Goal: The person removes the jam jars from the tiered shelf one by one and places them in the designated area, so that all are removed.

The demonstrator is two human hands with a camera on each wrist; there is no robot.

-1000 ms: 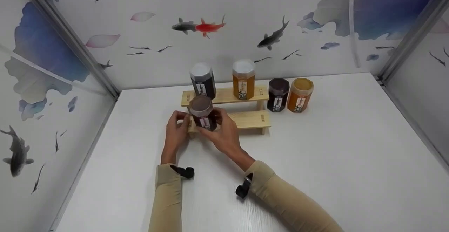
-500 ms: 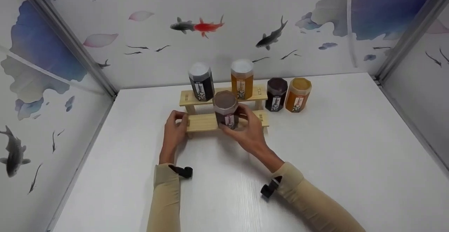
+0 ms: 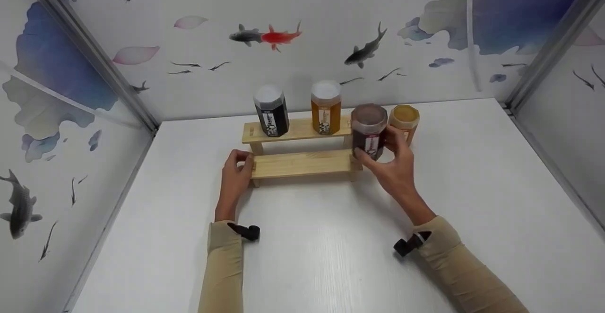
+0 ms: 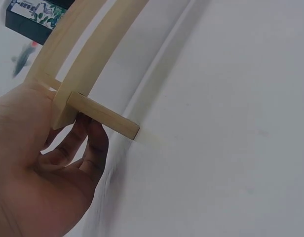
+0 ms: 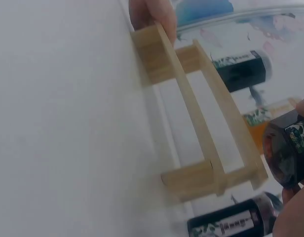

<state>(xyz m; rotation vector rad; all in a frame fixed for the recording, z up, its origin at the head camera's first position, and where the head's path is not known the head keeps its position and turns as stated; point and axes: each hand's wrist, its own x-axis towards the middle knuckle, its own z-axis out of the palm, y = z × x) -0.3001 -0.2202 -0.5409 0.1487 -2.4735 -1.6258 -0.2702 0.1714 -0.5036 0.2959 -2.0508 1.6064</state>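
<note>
your right hand [image 3: 397, 166] grips the held jar [image 3: 368, 133], a dark one with a pale label turned toward you. your thumb lies across the low front of it and your fingers curl round its right side. the jar is upright and raised, and from above it covers part of the right end of the rack [image 3: 302, 164]. your right wrist view shows its underside, with air between it and the wood.

your left hand [image 3: 235, 173] is at the other end of the rack. your thumb and fingers pinch the left end of the lower step, and your left wrist view shows the fingers bent under the board, next to the leg [image 4: 105, 116].

the rack is pale wood with two steps, and it stands on the white table [image 3: 293, 256]. on the upper step [image 3: 295, 127] you have two upright jars, well apart: the black jar [image 3: 272, 114] on the left and the amber jar [image 3: 326, 112] on the right, both with white lids. just to the right of the rack, on the table, is the orange jar [image 3: 405, 115], partly behind your right fingers. the second dark jar [image 5: 226, 222] shows in your right wrist view, beside the rack's right end; from your head camera the held jar hides it.

behind the table is the wall [image 3: 302, 1], painted with fish and petals. both your sleeves [image 3: 224, 265] are tan, with a small black camera [image 3: 253, 232] at each wrist.
</note>
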